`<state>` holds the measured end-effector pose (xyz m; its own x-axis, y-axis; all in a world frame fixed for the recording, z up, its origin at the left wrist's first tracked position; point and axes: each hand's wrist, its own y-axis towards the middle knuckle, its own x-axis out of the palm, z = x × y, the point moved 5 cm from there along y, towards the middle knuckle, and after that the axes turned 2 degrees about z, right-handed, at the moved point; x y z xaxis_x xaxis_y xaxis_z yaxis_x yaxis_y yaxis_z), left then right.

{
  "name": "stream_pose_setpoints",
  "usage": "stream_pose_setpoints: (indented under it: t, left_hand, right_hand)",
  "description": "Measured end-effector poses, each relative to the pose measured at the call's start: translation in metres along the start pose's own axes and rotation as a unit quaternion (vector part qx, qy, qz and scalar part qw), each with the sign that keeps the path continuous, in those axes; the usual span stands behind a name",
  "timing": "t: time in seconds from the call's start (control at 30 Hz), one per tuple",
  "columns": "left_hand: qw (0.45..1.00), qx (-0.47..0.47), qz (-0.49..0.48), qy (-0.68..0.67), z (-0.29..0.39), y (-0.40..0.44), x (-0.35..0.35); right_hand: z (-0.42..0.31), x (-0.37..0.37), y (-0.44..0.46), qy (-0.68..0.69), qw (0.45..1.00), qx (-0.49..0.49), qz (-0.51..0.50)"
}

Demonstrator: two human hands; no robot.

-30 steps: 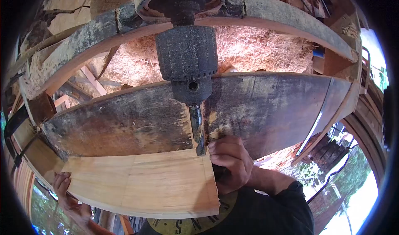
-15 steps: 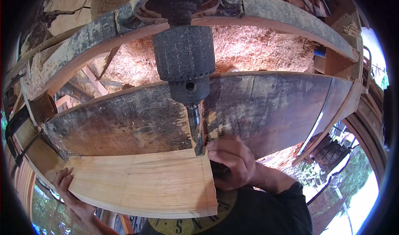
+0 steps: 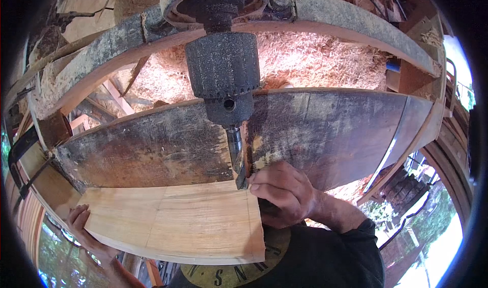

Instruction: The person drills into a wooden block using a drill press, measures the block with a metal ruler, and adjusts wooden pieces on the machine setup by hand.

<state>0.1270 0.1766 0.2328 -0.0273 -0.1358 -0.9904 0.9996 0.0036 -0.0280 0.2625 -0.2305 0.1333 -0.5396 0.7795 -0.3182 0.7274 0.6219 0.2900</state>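
A pale wooden board [image 3: 193, 219] lies lengthwise against the lower edge of a dark, worn wooden panel [image 3: 325, 130]. Thin pencil lines cross its face. My left hand [image 3: 84, 226] is closed around the board's left end, fingertips on its top face. From a drill chuck [image 3: 222, 66] above, a drill bit [image 3: 235, 155] points down, its tip near the board's upper right corner. Beside that tip, at the board's right edge, my right hand [image 3: 283, 192] is closed with fingers curled. What lies in its grip is hidden.
A curved wooden beam [image 3: 351, 28] crosses behind the chuck. Wood shavings [image 3: 315, 59] cover the ground beyond the panel. A dark C-clamp [image 3: 20, 161] sits at the far left. A thin metal strip [image 3: 381, 161] runs across the panel's right side.
My right hand has shifted slightly up and left, closer to the bit tip. My left hand keeps its hold on the board, which has barely moved. The view has shifted slightly.
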Motion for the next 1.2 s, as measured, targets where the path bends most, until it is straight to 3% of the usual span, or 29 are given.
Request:
stream_pose_setpoints:
  t: [0.8,0.93,1.1,1.2]
  left_hand:
    - [0.997,-0.043,0.045,-0.038,0.022,0.007,0.008]
    - [0.995,-0.040,0.096,-0.004,0.028,-0.003,0.006]
    - [0.978,-0.004,0.205,0.048,0.017,-0.077,0.035]
    - [0.971,0.005,0.240,-0.004,0.038,-0.087,0.042]
  right_hand:
    - [0.001,-0.024,-0.011,-0.010,1.000,0.012,0.015]
    - [-0.008,-0.026,-0.011,-0.013,1.000,-0.002,0.021]
    - [-0.022,-0.015,-0.034,-0.038,0.997,-0.025,0.066]
    - [-0.029,-0.011,-0.046,-0.052,0.995,-0.043,0.074]
